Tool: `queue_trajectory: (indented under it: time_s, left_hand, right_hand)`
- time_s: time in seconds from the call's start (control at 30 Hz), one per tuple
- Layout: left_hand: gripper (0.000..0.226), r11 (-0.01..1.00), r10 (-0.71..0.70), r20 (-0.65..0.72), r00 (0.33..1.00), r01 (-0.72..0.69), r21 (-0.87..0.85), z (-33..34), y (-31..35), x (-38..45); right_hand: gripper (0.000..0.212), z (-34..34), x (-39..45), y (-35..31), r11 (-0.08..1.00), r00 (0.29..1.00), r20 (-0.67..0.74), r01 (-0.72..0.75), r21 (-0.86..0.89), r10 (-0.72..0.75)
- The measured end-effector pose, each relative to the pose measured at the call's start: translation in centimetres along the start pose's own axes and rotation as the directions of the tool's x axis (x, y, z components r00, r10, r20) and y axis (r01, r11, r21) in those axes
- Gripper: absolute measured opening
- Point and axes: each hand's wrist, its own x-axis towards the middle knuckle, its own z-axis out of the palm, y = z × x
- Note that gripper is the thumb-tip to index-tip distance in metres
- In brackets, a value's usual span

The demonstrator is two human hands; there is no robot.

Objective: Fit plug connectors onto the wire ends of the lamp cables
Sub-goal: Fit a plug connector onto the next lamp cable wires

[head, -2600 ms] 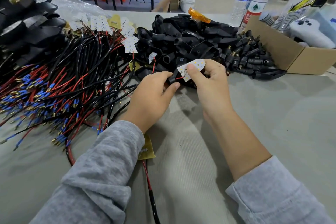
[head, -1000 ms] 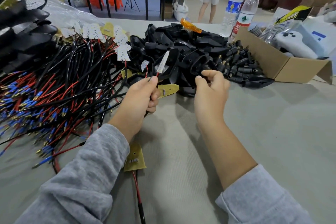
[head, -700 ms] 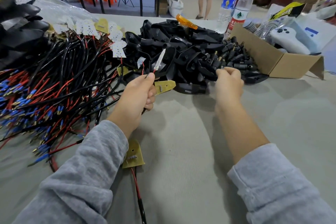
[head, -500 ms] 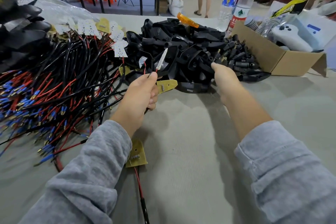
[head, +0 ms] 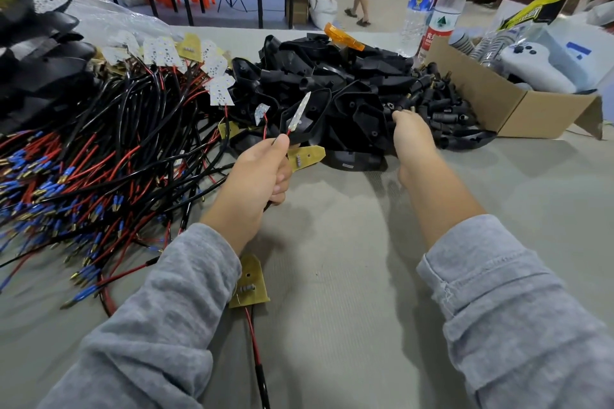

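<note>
left hand (head: 255, 178): pinches lamp cable (head: 288, 133), LED board (head: 300, 112) upright above thumb | right hand (head: 410, 139): reaches into plug connectors (head: 442, 103) beside cardboard box (head: 518, 109), grip cannot be told

Bright, even daylight falls from the far side, casting soft shadows of both arms onto the grey cloth-covered surface (head: 332, 276). Wide-angle bending curves the edges; the distant background is slightly soft.

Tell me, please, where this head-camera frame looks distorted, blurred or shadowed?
Head view: wide-angle bending curves the edges; the grey sleeves loom oversized; soft shadows lie on the table under both forearms; the water bottles and background are slightly soft; no strong glare.
</note>
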Motion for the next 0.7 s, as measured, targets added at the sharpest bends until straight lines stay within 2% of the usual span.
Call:
queue_trajectory:
  time_s: [0.1, 0.17, 0.27, 0.33, 0.4, 0.5, 0.6, 0.7]
  left_hand:
    - [0.034, 1.0, -0.004, -0.004, 1.0, 0.004, 0.0, 0.0, 0.0, 0.0]
    - [0.035, 1.0, -0.008, -0.015, 1.0, 0.008, -0.002, 0.1, 0.0, 0.0]
    - [0.039, 0.998, 0.021, -0.059, 0.998, -0.024, -0.061, 0.0, 0.3, -0.1]
    - [0.037, 0.979, 0.076, -0.092, 0.993, -0.091, -0.18, -0.1, 0.7, -0.2]
    - [0.034, 0.941, 0.125, -0.122, 0.985, -0.157, -0.3, -0.3, 1.2, -0.3]
    - [0.034, 0.882, 0.187, -0.159, 0.969, -0.237, -0.406, -0.7, 1.7, -0.4]
    - [0.034, 0.84, 0.226, -0.184, 0.957, -0.287, -0.461, -1.1, 2.1, -0.4]
    - [0.033, 0.809, 0.212, -0.202, 0.956, -0.288, -0.513, -1.3, 2.4, -0.3]
  right_hand:
    - [0.011, -0.1, -0.4, -0.1, 0.996, 0.99, -0.133, -0.028, 0.082, 0.039]
    - [0.008, -0.1, -1.2, 0.1, 0.986, 0.98, -0.197, 0.018, 0.163, 0.015]
    - [0.01, 0.0, -2.8, -0.2, 0.94, 0.918, -0.338, 0.285, 0.188, -0.21]
    - [0.012, 0.5, -4.6, -1.1, 0.834, 0.832, -0.384, 0.504, 0.224, -0.4]
    - [0.016, 1.5, -6.2, -1.7, 0.73, 0.755, -0.307, 0.648, 0.217, -0.58]
    - [0.018, 4.0, -8.8, -1.3, 0.704, 0.707, -0.014, 0.705, 0.087, -0.707]
    - [0.022, 6.0, -10.2, 0.8, 0.707, 0.686, 0.221, 0.707, 0.027, -0.694]
    - [0.032, 6.8, -10.6, 3.0, 0.744, 0.712, 0.342, 0.666, -0.054, -0.613]
